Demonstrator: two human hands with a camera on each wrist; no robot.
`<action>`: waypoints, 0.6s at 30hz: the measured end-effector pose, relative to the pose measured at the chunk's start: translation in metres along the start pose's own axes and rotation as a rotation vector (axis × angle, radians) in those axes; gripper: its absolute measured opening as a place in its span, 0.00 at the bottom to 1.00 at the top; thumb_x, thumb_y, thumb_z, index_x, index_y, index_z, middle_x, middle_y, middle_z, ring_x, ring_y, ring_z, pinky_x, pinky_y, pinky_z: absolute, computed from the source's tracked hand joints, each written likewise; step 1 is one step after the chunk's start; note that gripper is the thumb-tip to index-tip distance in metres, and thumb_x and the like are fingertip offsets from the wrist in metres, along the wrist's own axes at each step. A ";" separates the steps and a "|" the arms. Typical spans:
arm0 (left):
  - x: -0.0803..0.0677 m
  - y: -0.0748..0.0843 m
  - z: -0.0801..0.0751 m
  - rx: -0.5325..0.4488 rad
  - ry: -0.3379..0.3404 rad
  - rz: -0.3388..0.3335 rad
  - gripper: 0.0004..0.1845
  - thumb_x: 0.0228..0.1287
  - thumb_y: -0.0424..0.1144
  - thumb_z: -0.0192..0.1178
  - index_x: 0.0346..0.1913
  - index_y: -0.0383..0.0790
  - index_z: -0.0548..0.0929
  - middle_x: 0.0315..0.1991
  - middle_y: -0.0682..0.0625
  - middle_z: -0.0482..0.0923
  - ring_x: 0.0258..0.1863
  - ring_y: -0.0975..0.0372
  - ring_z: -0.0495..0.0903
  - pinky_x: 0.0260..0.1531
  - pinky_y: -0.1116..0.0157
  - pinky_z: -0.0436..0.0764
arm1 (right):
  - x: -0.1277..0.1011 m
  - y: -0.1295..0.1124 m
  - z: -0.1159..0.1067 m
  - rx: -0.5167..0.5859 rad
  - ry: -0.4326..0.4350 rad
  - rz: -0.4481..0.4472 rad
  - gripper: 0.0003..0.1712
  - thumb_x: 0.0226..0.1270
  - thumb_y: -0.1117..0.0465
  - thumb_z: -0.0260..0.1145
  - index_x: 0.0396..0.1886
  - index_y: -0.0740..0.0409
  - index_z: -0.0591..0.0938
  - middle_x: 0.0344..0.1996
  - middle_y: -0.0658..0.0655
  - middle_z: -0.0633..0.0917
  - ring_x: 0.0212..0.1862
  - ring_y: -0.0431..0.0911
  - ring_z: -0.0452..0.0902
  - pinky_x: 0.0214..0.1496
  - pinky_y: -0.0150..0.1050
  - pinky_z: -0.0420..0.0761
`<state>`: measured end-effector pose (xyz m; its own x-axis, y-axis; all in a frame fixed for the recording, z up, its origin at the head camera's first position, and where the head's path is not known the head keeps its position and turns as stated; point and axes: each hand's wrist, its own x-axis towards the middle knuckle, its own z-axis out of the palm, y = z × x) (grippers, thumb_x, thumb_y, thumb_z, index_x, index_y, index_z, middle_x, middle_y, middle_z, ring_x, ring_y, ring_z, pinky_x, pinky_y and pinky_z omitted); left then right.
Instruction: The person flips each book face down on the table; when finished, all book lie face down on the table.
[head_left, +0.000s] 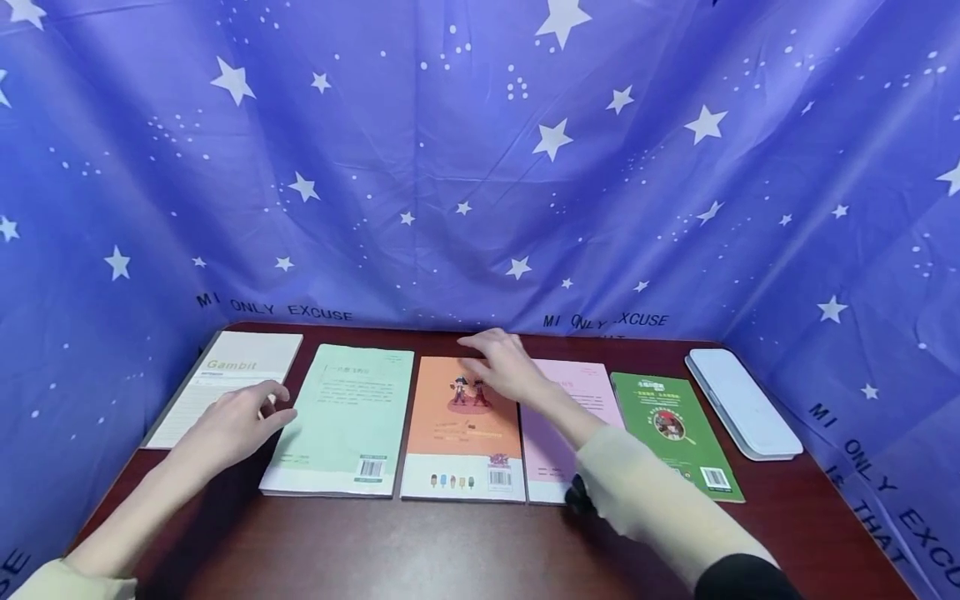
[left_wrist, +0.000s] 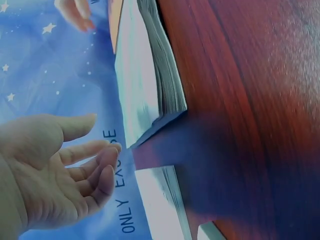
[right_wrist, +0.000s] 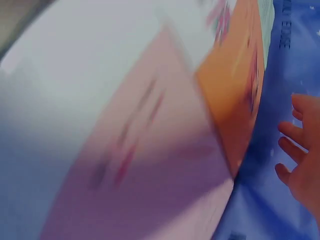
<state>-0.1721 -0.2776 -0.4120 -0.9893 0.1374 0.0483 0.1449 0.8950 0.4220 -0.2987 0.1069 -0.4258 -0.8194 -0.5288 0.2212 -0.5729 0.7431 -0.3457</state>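
1. My left hand (head_left: pixel 236 425) hovers over the gap between the white notebook (head_left: pixel 225 379) and the green book (head_left: pixel 345 421), at the green book's left edge. Its grip is open, fingers loosely spread, holding nothing; the left wrist view shows the bare palm (left_wrist: pixel 47 170) facing the books' edges.
2. My right hand (head_left: pixel 506 367) reaches over the top of the orange book (head_left: pixel 465 433), fingers stretched forward and relaxed. Its grip is open and empty; I cannot tell whether it touches the cover.
3. The orange book lies flat on the desk (head_left: pixel 450 550), third in a row, between the green book and a pink book (head_left: pixel 558 433).
4. Right of the pink book lies a dark green book (head_left: pixel 675 433), then a white case (head_left: pixel 742 404).
5. A blue starred cloth (head_left: pixel 480 167) hangs behind the desk.
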 end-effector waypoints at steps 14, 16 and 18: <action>0.010 -0.015 -0.015 0.012 0.035 0.030 0.28 0.70 0.44 0.64 0.66 0.30 0.73 0.52 0.27 0.82 0.52 0.37 0.82 0.49 0.38 0.80 | -0.051 0.062 -0.052 -0.104 0.038 0.046 0.28 0.73 0.55 0.67 0.70 0.56 0.77 0.64 0.61 0.83 0.68 0.59 0.75 0.71 0.64 0.71; 0.009 -0.017 -0.016 0.025 0.059 0.040 0.29 0.71 0.44 0.64 0.67 0.32 0.73 0.54 0.26 0.79 0.54 0.36 0.80 0.49 0.37 0.79 | -0.058 0.069 -0.059 -0.116 0.046 0.059 0.28 0.73 0.55 0.67 0.71 0.56 0.77 0.65 0.62 0.83 0.68 0.60 0.74 0.71 0.64 0.71; 0.008 -0.020 -0.017 0.035 0.076 0.049 0.29 0.71 0.43 0.64 0.68 0.32 0.72 0.57 0.25 0.77 0.55 0.35 0.78 0.50 0.36 0.79 | -0.066 0.077 -0.064 -0.127 0.055 0.075 0.29 0.73 0.55 0.67 0.71 0.56 0.76 0.65 0.63 0.82 0.69 0.61 0.73 0.71 0.65 0.70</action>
<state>-0.1833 -0.3016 -0.4045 -0.9792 0.1497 0.1372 0.1920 0.9026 0.3854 -0.2897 0.2251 -0.4086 -0.8575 -0.4495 0.2502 -0.5053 0.8272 -0.2457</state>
